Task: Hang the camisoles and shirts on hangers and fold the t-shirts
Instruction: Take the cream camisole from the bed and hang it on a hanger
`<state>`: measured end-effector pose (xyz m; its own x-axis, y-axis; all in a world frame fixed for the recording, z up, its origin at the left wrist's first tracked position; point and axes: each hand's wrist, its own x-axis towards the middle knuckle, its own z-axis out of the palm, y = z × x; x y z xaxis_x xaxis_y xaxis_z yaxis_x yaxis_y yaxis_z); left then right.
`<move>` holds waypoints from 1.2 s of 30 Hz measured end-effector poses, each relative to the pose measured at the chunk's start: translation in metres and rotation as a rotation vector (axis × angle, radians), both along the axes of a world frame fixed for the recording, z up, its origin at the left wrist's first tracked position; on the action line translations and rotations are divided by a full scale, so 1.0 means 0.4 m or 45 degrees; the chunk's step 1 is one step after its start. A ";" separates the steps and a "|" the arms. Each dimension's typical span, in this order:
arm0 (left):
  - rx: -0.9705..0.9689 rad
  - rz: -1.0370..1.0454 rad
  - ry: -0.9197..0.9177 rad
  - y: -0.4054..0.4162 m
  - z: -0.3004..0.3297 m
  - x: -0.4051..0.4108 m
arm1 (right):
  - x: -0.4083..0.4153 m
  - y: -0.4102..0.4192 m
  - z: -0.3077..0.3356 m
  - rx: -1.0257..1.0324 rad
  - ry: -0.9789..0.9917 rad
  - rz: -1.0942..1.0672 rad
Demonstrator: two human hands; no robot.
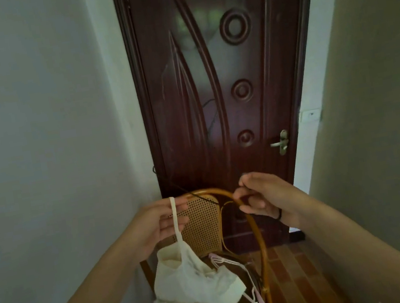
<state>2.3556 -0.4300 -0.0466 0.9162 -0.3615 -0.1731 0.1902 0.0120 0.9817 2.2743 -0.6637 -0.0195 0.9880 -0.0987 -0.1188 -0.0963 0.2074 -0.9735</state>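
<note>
Camisole (195, 280) hangs below the left hand (163, 222), which pinches its strap (175, 218); right hand (259, 199) curled, apparently pinching a thin dark strand. Recommend spreading straps before fetching hanger (239, 276) below.

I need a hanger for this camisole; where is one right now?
In the head view, a pink hanger lies on the chair seat, lower centre, just right of the camisole hanging from the left hand.
</note>
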 end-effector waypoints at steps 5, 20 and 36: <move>0.015 -0.063 -0.167 -0.012 0.089 0.021 | 0.017 -0.002 0.057 -0.222 -0.137 0.040; -0.082 0.006 -0.352 -0.023 0.185 0.137 | 0.049 -0.033 0.079 -0.471 -0.538 0.136; 0.112 -0.027 -0.406 -0.002 0.180 0.261 | 0.053 -0.158 0.082 -0.650 -0.607 -0.274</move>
